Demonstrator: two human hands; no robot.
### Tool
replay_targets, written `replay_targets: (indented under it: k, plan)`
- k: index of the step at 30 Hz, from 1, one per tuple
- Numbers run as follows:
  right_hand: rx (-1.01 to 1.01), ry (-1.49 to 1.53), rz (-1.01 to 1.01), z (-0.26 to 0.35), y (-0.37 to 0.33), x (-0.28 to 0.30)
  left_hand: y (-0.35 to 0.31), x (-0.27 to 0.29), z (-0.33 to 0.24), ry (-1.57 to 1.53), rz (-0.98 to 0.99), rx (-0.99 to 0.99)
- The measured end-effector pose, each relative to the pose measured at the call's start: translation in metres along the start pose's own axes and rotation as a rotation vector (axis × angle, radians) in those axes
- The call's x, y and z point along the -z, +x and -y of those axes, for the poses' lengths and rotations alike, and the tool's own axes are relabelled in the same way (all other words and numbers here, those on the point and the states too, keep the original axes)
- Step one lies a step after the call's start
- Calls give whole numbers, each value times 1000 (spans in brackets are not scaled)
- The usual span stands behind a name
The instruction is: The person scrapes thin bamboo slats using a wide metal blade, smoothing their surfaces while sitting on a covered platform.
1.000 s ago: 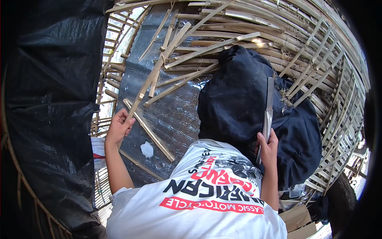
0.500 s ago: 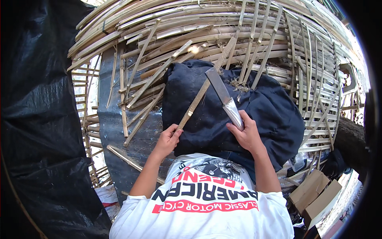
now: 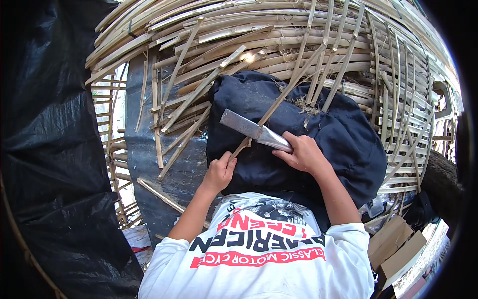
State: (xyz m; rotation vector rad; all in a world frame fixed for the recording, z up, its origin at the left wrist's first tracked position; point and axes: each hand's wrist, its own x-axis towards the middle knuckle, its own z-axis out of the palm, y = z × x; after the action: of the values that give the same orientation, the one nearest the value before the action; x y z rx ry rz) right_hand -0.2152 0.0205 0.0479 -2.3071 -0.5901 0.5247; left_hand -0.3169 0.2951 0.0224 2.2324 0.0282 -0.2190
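My left hand (image 3: 219, 172) pinches the low end of a long bamboo strip (image 3: 284, 97); it slants up and right; my right hand (image 3: 303, 153) grips a big knife (image 3: 254, 131) lying across it.

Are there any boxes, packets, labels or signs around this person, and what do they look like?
Cardboard boxes: lower right, beside the person's right sleeve; flat brown flaps, plain.
White packet: lower left, under the black sheet's edge; crumpled, white with a red patch.
Shirt print: on the white T-shirt; a band of black and red lettering.
No signs or screens show.
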Motion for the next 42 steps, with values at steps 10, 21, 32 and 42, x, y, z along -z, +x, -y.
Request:
replay_targets:
  k: [10, 21, 32, 42]
  plan:
    - [18, -74, -97, -8, 3, -8, 11, 2, 6, -128, 59, 26]
    - [27, -444, -222, -28, 1, 14, 13, 3, -1, -61, 46, 47]
    - [-388, -99, -698, -90, -37, 135, 27, 14, 13, -245, 257, 193]
    - [-74, -259, -143, -7, 11, 3, 25, -1, 25, -175, 103, -2]
